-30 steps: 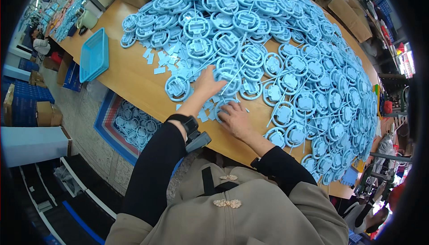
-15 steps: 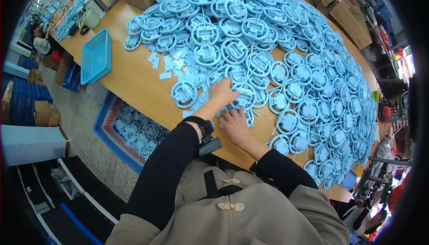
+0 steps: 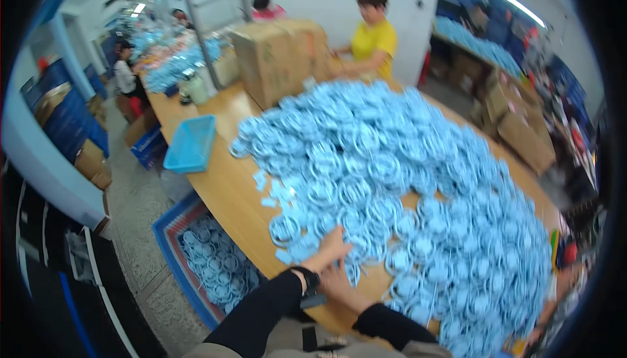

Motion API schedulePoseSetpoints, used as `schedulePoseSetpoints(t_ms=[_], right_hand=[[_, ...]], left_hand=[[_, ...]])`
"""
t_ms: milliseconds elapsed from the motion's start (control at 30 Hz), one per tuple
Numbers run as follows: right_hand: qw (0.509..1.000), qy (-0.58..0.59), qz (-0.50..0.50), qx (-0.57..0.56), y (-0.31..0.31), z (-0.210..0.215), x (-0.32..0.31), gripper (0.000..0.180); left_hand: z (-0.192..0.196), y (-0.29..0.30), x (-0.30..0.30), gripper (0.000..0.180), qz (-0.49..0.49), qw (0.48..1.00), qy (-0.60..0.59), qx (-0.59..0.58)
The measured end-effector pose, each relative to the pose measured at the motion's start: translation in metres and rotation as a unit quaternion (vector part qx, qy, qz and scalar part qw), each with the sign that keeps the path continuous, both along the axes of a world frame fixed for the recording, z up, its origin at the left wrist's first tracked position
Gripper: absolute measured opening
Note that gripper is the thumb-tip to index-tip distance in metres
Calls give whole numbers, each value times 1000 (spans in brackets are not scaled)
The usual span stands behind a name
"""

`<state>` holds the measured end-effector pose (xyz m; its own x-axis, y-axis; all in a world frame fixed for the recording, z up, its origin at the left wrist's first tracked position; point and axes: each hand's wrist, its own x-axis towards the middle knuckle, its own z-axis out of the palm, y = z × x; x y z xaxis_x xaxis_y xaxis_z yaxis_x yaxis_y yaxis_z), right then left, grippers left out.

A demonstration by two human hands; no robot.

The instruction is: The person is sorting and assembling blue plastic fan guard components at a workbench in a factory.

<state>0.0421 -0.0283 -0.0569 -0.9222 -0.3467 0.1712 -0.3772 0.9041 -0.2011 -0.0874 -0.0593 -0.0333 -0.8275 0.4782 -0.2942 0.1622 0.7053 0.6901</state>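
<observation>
A big heap of light-blue ring-shaped plastic parts [image 3: 405, 181] covers most of a long wooden table [image 3: 228, 188]. My left hand [image 3: 334, 245], with a black watch on its wrist, lies flat on the parts at the heap's near edge, fingers stretched out. My right hand [image 3: 334, 281] sits just behind it on the table, partly hidden under the left wrist. The blur hides whether it grips anything. Small loose blue pieces [image 3: 271, 195] lie scattered on the wood left of my hands.
A blue plastic tray [image 3: 189, 142] sits on the table's left end, with a large cardboard box [image 3: 281, 57] beyond it. A person in a yellow shirt [image 3: 373, 38] stands at the far side. A blue floor crate [image 3: 209, 260] holds more rings. Cardboard boxes [image 3: 516, 123] stand on the right.
The view has swung upward, so the far room and other people now show. Both hands stay at the heap's near edge, with the left hand a little further right.
</observation>
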Motion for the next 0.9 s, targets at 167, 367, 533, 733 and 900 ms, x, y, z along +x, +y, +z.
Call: schedulePoseSetpoints(t_ms=[167,367,533,733,900], right_hand=[[999,3,18,-44,20,27,6,28],[997,38,70,-20,44,2,11,12],[995,54,64,-47,47,2,13,13],[944,27,-48,-325,62,3,-3,14],[791,28,-200,-577,84,22,-2,6]], left_hand=[[31,2,-3,61,-38,998,-30,31],[62,-38,19,57,100,968,-53,223],[61,-86,14,49,116,947,-76,290],[50,-98,12,44,169,823,-348,416],[52,-91,4,40,196,790,-403,418]])
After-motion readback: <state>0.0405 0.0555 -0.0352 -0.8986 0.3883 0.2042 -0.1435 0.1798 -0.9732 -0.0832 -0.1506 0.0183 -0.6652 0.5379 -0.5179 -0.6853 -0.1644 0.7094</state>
